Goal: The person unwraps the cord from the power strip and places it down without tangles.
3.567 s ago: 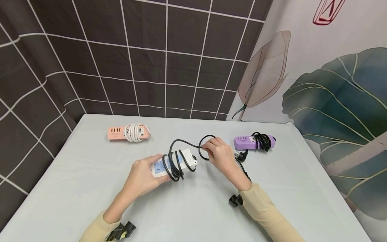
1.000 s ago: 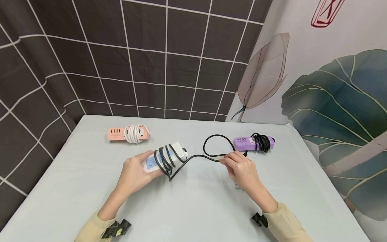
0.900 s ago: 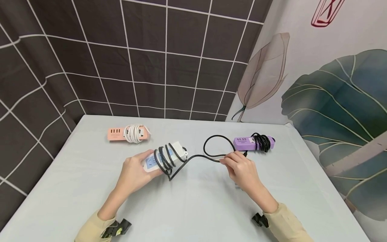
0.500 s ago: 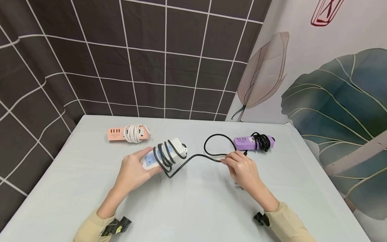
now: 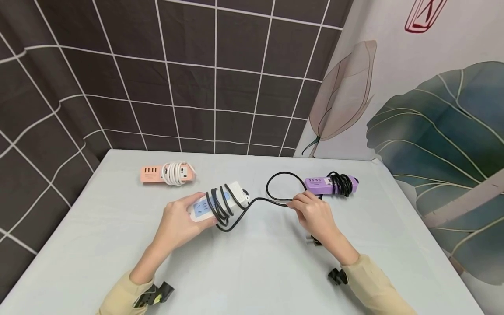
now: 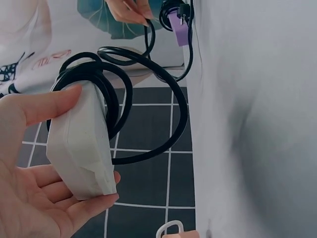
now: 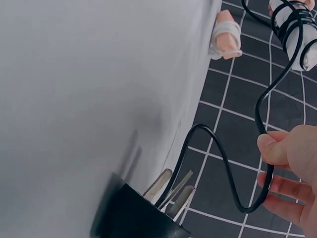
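Observation:
In the head view my left hand (image 5: 175,223) grips a white power strip (image 5: 237,190) by one end, with its blue socket face (image 5: 202,208) showing. Several loose turns of black cord (image 5: 257,198) wrap the strip's middle. To the right, the thumb and fingers of my right hand (image 5: 315,214) pinch that cord, and a loop of it stands beyond the fingers. The left wrist view shows the strip's plain underside (image 6: 81,144) between thumb and fingers. Close up in the right wrist view is the black plug (image 7: 138,218), its metal prongs bare and apart from the hand.
On the white table (image 5: 252,271), a pink power strip (image 5: 151,173) wound with white cord lies at the back left. A purple power strip (image 5: 318,186) wound with black cord lies at the back right, just beyond my right hand. A dark gridded curtain (image 5: 189,87) hangs behind.
Since the earliest frame my right hand has moved right and nearer, drawing out a longer stretch of cord. In the last half second the white strip has shifted slightly right.

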Demonstrator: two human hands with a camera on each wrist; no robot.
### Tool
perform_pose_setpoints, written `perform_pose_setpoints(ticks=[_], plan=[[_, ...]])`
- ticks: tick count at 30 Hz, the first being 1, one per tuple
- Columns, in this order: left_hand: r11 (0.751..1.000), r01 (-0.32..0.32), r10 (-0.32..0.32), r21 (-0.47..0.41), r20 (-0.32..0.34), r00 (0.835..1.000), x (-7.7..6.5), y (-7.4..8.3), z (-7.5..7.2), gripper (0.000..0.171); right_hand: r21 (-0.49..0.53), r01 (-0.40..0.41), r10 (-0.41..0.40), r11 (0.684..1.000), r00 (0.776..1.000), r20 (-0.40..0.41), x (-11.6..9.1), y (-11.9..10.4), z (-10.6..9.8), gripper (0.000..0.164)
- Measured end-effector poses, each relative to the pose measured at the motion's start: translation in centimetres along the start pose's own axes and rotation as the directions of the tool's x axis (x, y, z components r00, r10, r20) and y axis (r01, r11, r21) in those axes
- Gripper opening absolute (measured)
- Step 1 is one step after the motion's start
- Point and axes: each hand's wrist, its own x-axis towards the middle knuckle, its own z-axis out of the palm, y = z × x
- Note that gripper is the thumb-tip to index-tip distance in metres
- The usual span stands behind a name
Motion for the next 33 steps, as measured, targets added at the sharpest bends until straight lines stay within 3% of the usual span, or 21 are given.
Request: perform_pose_setpoints(ticks=[13, 23, 33], plan=[[1.0, -0.011, 0.012, -0.009, 0.044, 0.999, -0.5, 0.2, 0.6, 0.068, -0.017, -0.002, 0.002, 1.0, 1.0, 0.025, 1.4, 0.7, 0.4, 0.023], [0.999, -0.036, 0.036, -0.011, 0.032, 0.999, -0.8, 0.7, 0.5, 0.068, -0.035, -0.032, 0.033, 0.999, 0.998, 0.055, 2.0, 1.2, 1.2, 0.016], [0.999, -0.027, 0.029, -0.027, 0.084, 0.996, -1.3, 1.2, 0.7, 0.07, -0.04, -0.059, 0.062, 0.997, 0.994, 0.095, 3.3, 1.6, 1.7, 0.017]])
